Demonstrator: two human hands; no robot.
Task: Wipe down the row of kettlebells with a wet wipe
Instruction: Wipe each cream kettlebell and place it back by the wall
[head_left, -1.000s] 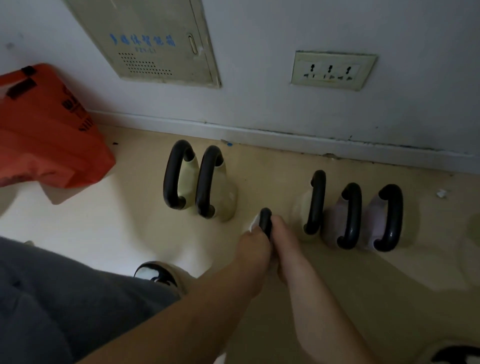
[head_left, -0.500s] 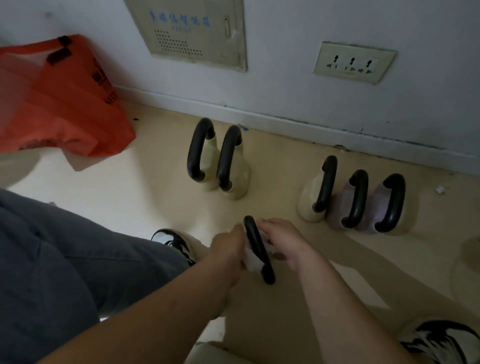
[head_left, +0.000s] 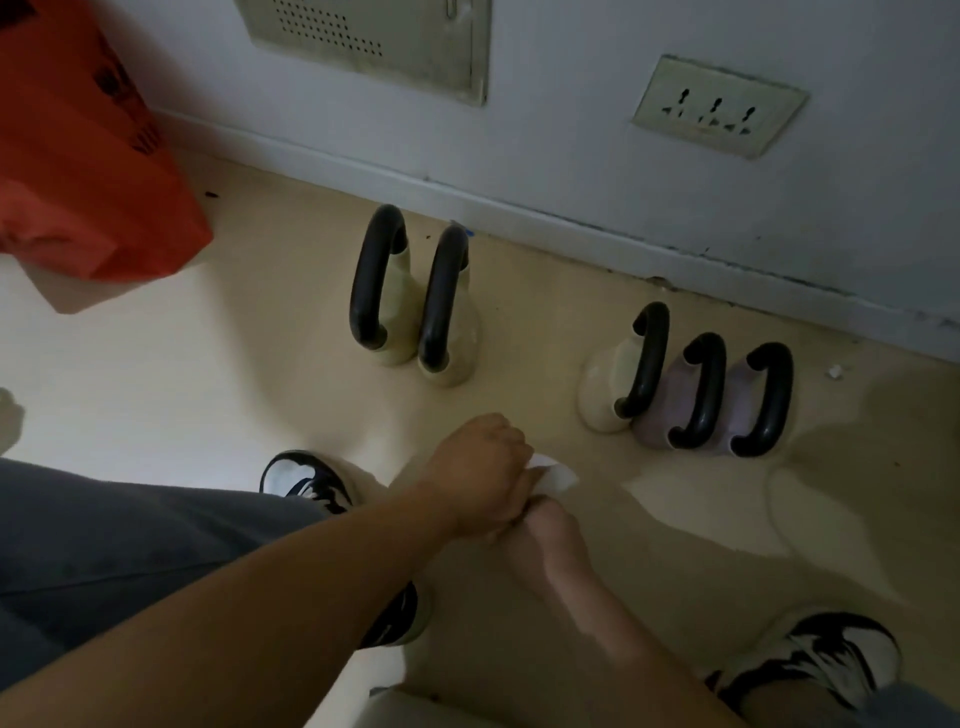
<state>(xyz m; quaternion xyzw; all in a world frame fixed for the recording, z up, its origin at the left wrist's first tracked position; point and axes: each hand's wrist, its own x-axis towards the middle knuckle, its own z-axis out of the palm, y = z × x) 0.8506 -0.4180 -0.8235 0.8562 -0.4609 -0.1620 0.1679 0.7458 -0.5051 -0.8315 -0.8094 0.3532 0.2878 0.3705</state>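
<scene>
Covering the kettlebell seen earlier, the left hand (head_left: 480, 467) now fists the wipe (head_left: 556, 475)

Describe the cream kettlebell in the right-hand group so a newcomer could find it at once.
Start at the wall socket and drop to the floor, where three kettlebells stand side by side. The cream kettlebell is the leftmost of these. Its two neighbours have pale lilac bodies.

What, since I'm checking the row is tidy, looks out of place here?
A wide gap splits the row: two cream kettlebells stand left, three kettlebells right. A small white scrap lies on the floor beyond them.
</scene>
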